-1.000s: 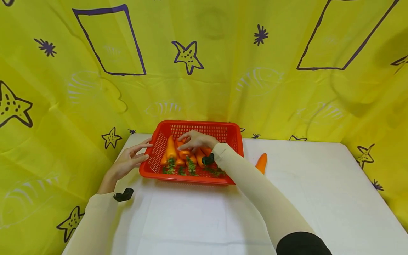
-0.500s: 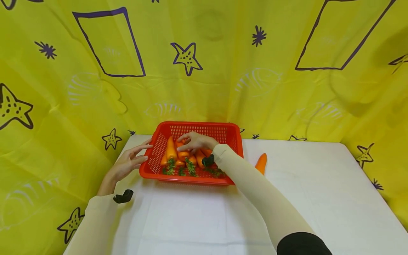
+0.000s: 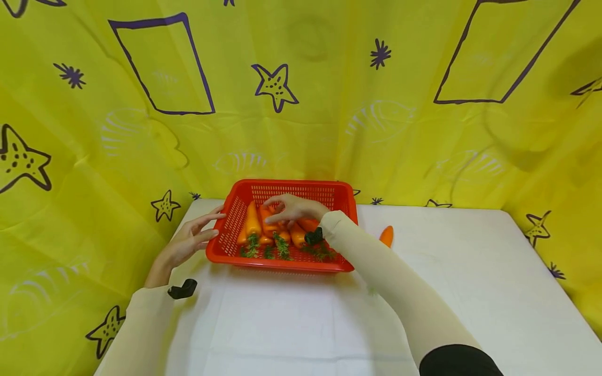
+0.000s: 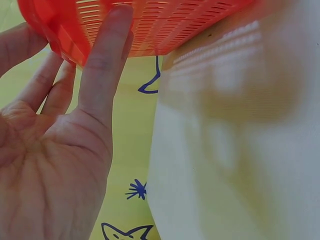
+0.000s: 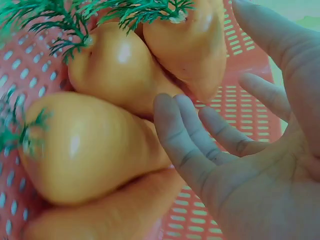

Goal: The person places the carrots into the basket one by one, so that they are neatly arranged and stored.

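A red slotted plastic basket (image 3: 287, 265) holds several orange carrots (image 3: 253, 219) with green leafy tops. My left hand (image 3: 185, 240) touches the basket's left side with its fingers extended; in the left wrist view, a digit (image 4: 102, 65) lies against the slotted wall. Inside the basket, my right hand (image 3: 297, 208) hovers over the carrots with fingers loosely bent. In the right wrist view, the palm and spread fingers (image 5: 170, 130) hold nothing, close beside the plump carrots (image 5: 95, 145). Some carrots are partly hidden by the right hand and wrist.
Another carrot (image 3: 386, 236) lies on the white table (image 3: 273, 324), right of the basket and mostly covered by the right sleeve. A yellow patterned curtain (image 3: 320, 130) rises behind the table and along both sides.
My right hand has shifted slightly right over the carrots, and its sleeve covers more of the carrot on the table. My left hand has stayed at the basket's side.
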`<state>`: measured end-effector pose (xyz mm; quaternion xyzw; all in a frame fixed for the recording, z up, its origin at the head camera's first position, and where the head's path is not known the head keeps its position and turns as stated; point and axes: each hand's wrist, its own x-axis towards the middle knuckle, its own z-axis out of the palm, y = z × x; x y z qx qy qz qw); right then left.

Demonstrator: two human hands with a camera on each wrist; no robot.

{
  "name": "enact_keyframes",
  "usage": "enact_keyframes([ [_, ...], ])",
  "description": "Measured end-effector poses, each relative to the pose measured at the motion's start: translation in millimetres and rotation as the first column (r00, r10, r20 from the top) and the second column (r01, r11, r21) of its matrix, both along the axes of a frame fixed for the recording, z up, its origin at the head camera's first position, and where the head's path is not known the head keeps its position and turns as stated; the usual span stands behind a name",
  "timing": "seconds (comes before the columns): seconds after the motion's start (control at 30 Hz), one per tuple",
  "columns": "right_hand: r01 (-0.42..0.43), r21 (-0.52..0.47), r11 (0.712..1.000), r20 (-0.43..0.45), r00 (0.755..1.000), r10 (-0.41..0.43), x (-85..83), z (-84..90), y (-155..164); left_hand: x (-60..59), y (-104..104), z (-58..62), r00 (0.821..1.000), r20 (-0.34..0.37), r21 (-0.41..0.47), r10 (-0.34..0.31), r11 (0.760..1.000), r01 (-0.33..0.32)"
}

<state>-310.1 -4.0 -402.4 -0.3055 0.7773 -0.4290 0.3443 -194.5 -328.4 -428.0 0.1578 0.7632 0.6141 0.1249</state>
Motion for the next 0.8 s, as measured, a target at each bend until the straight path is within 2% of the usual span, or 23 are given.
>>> enact_keyframes([
  [0.27,-0.030,0.030,0.999,-0.128,0.991,0.034,5.8,22.5,30.2,1.4,-3.1,-2.3,1.000,0.004,0.032,0.014,0.999,-0.014],
  [0.43,-0.017,0.048,0.999,-0.219,0.975,0.028,10.4,32.7,58.7,1.2,-2.5,-2.1,1.000,-0.004,0.033,0.008,0.999,-0.007],
  [0.67,0.031,0.008,1.000,-0.293,0.956,-0.027,23.3,46.2,106.4,0.5,-0.6,-2.2,1.000,-0.004,0.026,0.008,1.000,-0.008],
  [0.8,0.075,-0.029,0.997,-0.364,0.928,-0.080,34.4,49.8,136.8,-0.5,0.9,-1.8,1.000,-0.001,0.020,0.012,1.000,-0.012],
])
